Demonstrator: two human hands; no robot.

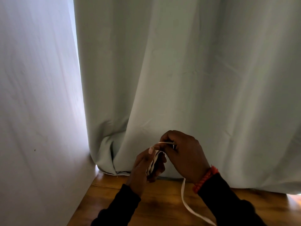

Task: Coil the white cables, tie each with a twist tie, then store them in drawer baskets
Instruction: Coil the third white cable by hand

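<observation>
Nearest me, the loose tail of the white cable [187, 207] trails over the wooden surface [162, 207] below my right hand [184, 154], whose grip pinches the strand being wrapped. Just left of it, my left hand [145, 167] clasps the gathered coil. Beyond both hangs the curtain [179, 79]. If the tail snags, I judge the loops could slip loose.

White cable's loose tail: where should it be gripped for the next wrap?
Pinch the white cable just below the right hand, from the right, where it hangs free above the wooden table; the left hand already holds the coil.
</observation>
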